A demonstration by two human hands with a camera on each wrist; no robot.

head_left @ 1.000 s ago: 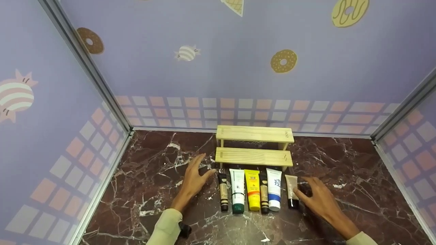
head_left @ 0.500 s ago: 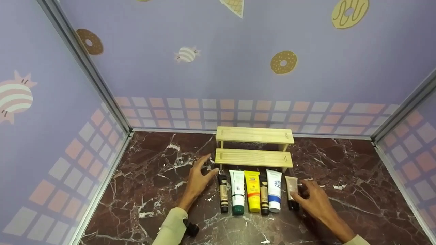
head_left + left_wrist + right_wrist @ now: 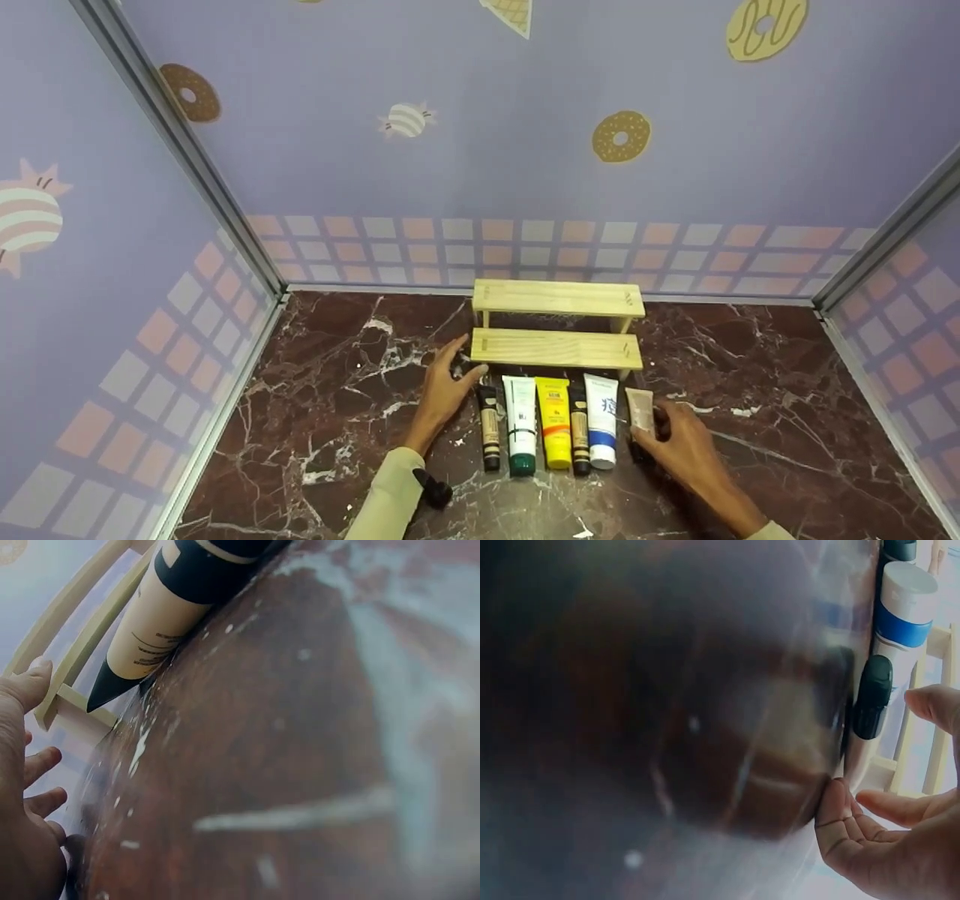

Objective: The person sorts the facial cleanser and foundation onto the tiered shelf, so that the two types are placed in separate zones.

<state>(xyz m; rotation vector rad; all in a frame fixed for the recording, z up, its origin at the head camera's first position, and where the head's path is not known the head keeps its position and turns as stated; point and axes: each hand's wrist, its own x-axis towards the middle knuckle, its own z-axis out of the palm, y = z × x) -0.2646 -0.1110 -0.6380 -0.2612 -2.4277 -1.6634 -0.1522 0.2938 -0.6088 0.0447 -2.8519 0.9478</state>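
A row of squeeze tubes lies on the dark marble surface. At its right end is a small beige tube (image 3: 641, 409) with a black cap (image 3: 874, 697). My right hand (image 3: 686, 446) is around this tube, thumb over its lower part and fingers along its right side; the thumb stands a little off the tube in the right wrist view. My left hand (image 3: 442, 390), fingers spread, is beside the black-and-tan tube (image 3: 490, 431) at the left end. Its thumb points at that tube's top, near the wooden stand's left front corner.
Between the end tubes lie a white-and-green tube (image 3: 521, 424), a yellow tube (image 3: 556, 420), another black-and-tan tube (image 3: 580, 431) and a white-and-blue tube (image 3: 601, 420). Behind them stands a two-step wooden stand (image 3: 556, 349). Patterned purple walls (image 3: 510, 172) enclose the surface.
My right hand has moved left, its thumb now over the beige tube. My left hand has shifted slightly right toward the row. The tubes lie as before.
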